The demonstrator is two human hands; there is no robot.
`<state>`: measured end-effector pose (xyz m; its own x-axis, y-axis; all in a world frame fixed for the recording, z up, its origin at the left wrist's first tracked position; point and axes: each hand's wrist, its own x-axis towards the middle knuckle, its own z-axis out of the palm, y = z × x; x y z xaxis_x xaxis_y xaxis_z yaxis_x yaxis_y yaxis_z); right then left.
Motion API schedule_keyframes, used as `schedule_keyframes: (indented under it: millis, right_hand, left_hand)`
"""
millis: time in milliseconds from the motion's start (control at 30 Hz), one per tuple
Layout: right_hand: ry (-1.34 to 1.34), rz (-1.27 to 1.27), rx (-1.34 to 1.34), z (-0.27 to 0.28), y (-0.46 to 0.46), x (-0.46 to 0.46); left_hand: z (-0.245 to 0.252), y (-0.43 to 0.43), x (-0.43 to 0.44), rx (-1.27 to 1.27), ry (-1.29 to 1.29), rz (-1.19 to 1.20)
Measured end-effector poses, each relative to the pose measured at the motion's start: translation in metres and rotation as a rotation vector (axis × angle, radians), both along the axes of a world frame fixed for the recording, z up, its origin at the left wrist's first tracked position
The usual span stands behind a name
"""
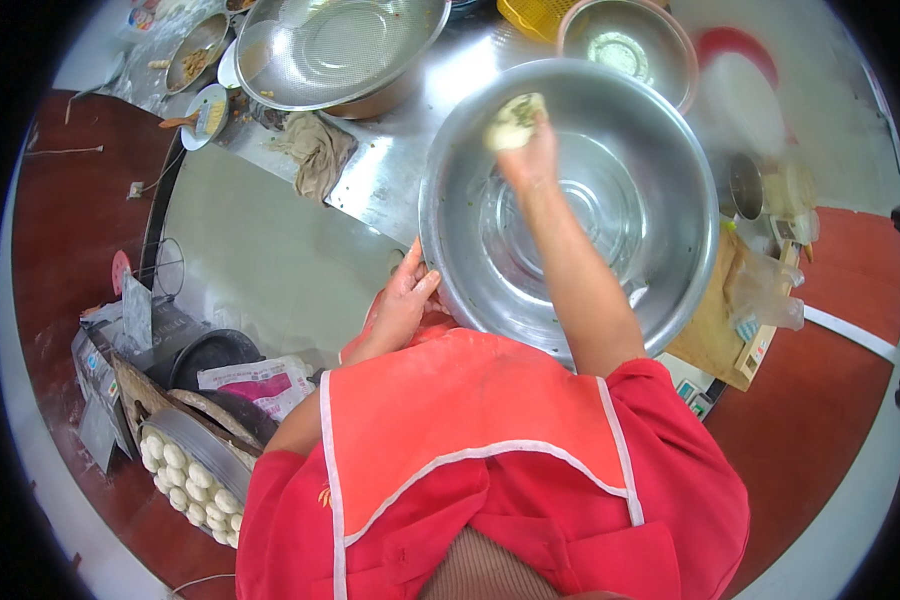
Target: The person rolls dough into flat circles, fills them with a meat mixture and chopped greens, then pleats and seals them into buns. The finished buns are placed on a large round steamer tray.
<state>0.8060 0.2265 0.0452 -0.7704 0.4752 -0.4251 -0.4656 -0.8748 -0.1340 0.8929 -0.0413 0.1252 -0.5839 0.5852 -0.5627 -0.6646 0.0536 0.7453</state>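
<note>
A large, wide stainless steel basin (667, 217) is tilted towards me in front of my apron (472, 420). My left hand (409, 296) holds its near left rim, thumb by the edge and other fingers partly hidden. Reaching inside the basin, my right hand (531, 161) grips a pale, soft lump that looks like dough (513, 126), with dark green bits on it. The lump is near the basin's far left wall. A few small green flecks cling to the otherwise bare metal.
A steel table (390, 176) bears a large mesh strainer (337, 45), a crumpled cloth (315, 150) and a small bowl with a brush (206, 120). A pinkish-rimmed bowl (682, 45) stands beyond the basin. Low at left, a round pan holds several white dough balls (187, 480).
</note>
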Motion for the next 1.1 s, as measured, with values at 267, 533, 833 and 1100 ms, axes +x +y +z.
schedule_keyframes:
  millis: [267, 533, 833, 1100]
  right_hand:
    - [0.191, 0.594, -0.044, 0.146, -0.102, 0.049]
    - [-0.057, 0.798, 0.373, 0.156, -0.198, -0.010]
    - [0.277, 0.917, 0.441, 0.181, -0.360, -0.147]
    - [-0.009, 0.944, 0.664, 0.183, -0.458, -0.252]
  left_hand:
    - [0.008, -0.008, -0.031, -0.056, 0.048, 0.302]
    - [0.041, -0.034, -0.113, 1.023, -0.496, 0.409]
    - [0.071, -0.229, -0.248, 1.105, -0.342, 0.509]
    - [0.065, -0.321, -0.350, 1.045, -0.204, 0.622]
